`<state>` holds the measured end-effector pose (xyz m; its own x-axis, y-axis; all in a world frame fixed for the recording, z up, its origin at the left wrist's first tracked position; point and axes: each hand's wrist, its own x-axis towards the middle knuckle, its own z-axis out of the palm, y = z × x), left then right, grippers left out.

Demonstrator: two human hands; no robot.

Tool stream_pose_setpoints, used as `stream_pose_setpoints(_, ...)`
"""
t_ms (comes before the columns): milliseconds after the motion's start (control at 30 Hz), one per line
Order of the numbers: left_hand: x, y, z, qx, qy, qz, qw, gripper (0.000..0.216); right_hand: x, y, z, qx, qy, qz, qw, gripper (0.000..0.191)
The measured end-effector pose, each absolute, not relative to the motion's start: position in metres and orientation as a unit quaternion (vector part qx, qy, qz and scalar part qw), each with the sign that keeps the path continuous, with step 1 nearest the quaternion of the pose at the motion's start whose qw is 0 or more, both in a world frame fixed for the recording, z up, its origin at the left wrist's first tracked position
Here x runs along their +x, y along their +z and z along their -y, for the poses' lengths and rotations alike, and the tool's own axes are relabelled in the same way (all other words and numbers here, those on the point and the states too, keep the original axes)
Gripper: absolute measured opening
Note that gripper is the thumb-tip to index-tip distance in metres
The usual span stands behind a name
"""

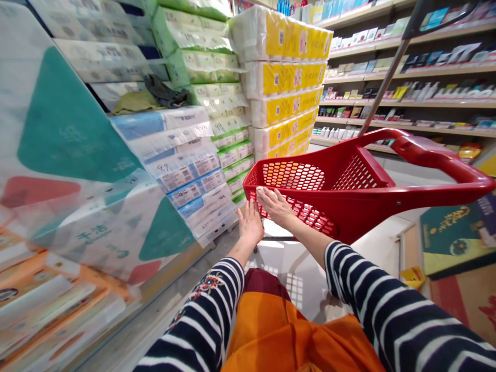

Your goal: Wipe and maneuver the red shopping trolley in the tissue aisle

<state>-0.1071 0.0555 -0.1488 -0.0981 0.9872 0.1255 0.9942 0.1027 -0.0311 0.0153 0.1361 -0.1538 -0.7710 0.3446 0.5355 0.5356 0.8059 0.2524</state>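
Observation:
A red plastic shopping cart [360, 204] stands side-on in front of me, its basket walls full of small holes. My right hand [277, 207] lies on the near rim close to the cart's narrow end, fingers stretched out and flat. Just left of it, my left hand [251, 223] is up against that end of the basket, fingers extended and slightly apart. Neither hand shows anything held. The basket's bottom is partly hidden by its near wall.
Stacked tissue packs [194, 170] rise on the left, with dark gloves [165, 92] lying on them. Yellow-and-white paper bundles [289, 88] stand behind the cart. Shelves of cosmetics [411, 98] line the back right. Cardboard boxes [457, 240] sit at lower right.

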Motion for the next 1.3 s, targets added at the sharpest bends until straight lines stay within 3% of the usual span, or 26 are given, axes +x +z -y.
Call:
stream_pose_setpoints(100, -0.114, -0.148, -0.055, -0.663, -0.027, 0.747, 0.049, 0.074, 0.003, -0.147, -0.146, -0.232, -0.183, 0.926, 0.234, 0.051)
stream_pose_setpoints(367, -0.126, -0.155, -0.05, -0.653, -0.024, 0.756, 0.02, 0.074, 0.012, -0.206, -0.139, -0.244, -0.131, 0.955, 0.106, 0.043)
stream_pose_setpoints(633, -0.134, -0.151, -0.056, -0.641, -0.016, 0.767, 0.021, 0.079, -0.033, -0.142, -0.146, -0.229, -0.145, 0.94, 0.206, 0.046)
stream_pose_setpoints(900, -0.143, -0.147, -0.058, -0.642, -0.036, 0.765, 0.049, 0.078, -0.012, -0.183, -0.137, -0.25, -0.096, 0.958, 0.105, 0.038)
stream_pose_setpoints(967, -0.138, -0.143, -0.061, -0.647, -0.045, 0.759, 0.05, 0.078, 0.007, -0.177, -0.131, -0.246, -0.101, 0.956, 0.122, 0.039)
stream_pose_setpoints(1133, -0.11, -0.12, -0.082, -0.68, -0.086, 0.725, 0.07, 0.074, 0.073, -0.106, -0.119, -0.347, -0.16, 0.88, 0.282, 0.044)
stream_pose_setpoints(1300, -0.07, -0.092, -0.111, -0.725, -0.057, 0.684, 0.063, 0.076, 0.153, -0.06, -0.108, -0.469, -0.172, 0.815, 0.293, 0.04)
